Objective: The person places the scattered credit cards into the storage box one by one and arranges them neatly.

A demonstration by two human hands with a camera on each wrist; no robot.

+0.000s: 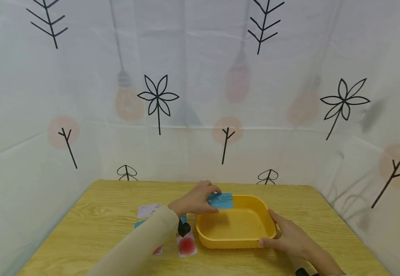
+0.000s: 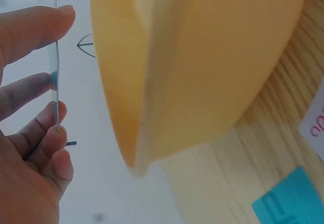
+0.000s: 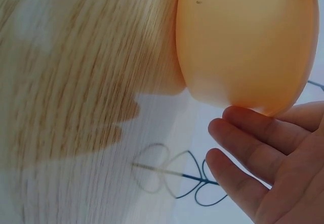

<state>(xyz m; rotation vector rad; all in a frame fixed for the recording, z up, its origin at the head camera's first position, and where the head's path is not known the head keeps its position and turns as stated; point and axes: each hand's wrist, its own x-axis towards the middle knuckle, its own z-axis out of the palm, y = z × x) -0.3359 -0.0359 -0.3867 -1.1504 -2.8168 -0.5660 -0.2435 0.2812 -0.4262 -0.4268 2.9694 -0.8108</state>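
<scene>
My left hand [image 1: 200,197] pinches a blue card [image 1: 225,201] at the far left rim of a yellow plastic basin [image 1: 236,244]. In the left wrist view the card shows nearly edge-on, between the thumb and the fingers. My right hand [image 1: 294,237] rests against the basin's near right corner, thumb at the front rim and fingers along the right side. Those fingers look mostly straight in the right wrist view, some touching the outer wall [image 3: 243,47]. Left of the basin lies a card with a red circle [image 1: 187,246], partly covered by the left wrist.
More cards lie on the wood-grain table [image 1: 93,218], among them a pale purple card [image 1: 148,210] and a blue one [image 2: 288,201]. The left sleeve [image 1: 138,239] hides part of them. A white cloth [image 1: 193,153] with plant drawings hangs behind the table.
</scene>
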